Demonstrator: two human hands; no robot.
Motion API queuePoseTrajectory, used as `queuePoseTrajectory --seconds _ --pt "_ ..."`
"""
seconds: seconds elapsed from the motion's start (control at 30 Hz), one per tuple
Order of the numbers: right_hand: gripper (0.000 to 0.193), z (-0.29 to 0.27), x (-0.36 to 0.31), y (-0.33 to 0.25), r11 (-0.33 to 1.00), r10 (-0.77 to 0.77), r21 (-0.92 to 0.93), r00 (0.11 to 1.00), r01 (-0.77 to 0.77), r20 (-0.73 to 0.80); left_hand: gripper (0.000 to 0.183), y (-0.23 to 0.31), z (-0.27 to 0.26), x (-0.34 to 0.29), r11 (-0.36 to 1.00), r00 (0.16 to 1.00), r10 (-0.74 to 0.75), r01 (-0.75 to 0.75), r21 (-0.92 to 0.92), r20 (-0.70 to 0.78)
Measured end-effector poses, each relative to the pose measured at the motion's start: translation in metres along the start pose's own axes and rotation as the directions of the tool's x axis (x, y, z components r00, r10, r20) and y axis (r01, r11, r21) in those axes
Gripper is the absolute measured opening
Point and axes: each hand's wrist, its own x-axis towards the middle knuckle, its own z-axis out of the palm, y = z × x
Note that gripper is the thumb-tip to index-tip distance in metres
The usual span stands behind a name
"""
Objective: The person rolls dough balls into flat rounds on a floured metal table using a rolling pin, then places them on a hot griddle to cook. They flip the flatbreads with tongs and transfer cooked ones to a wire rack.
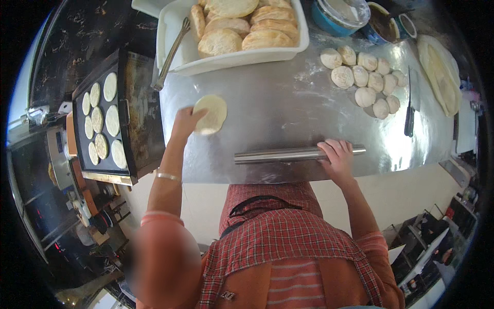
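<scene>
Between the thumb and fingers of my left hand (186, 122) is the left edge of a flat round of dough (213, 115), over the left part of the metal table (247, 113). My right hand (337, 157) is closed around the right end of a metal rolling pin (280, 155), which lies crosswise near the table's front edge. Farther right, a cluster of floured dough balls (360, 77) sits on the table. To the left, a dark griddle (105, 139) bears several flat dough rounds (101, 147), some with browned spots.
A white tub (236, 61) of baked flatbreads (221, 42) stands at the back, metal tongs (172, 53) leaning on its rim. A knife (409, 105) lies right of the dough balls, beside a pale cloth or bag (440, 74). Blue containers (337, 20) stand at the back right.
</scene>
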Motion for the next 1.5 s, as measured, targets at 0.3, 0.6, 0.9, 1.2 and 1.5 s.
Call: queuePoseTrajectory --seconds 0.3,0.6,0.9,1.2,1.5 --pt "0.056 -0.029 -0.088 0.029 0.954 0.282 -0.092 0.958 -0.286 -0.056 0.069 0.042 0.083 -0.037 0.634 0.727 0.686 -0.619 0.464 0.032" --pt "0.052 -0.045 -0.158 0.026 0.885 0.435 -0.111 0.888 -0.452 -0.15 0.092 0.214 0.223 0.028 0.397 0.511 0.854 -0.756 0.521 0.092" --pt "0.055 -0.058 -0.191 0.026 0.878 0.459 -0.079 0.878 -0.472 -0.138 0.11 0.103 0.188 -0.082 0.431 0.577 0.72 -0.807 0.403 0.385" --pt "0.051 -0.069 -0.243 0.03 0.659 0.696 -0.028 0.624 -0.751 -0.356 0.088 0.15 0.233 -0.094 0.374 0.481 0.748 -0.875 0.308 0.457" --pt "0.046 -0.054 -0.157 0.045 0.634 0.767 0.256 0.554 -0.729 -0.322 0.075 0.149 0.189 -0.042 0.523 0.552 0.832 -0.744 0.416 -0.06"
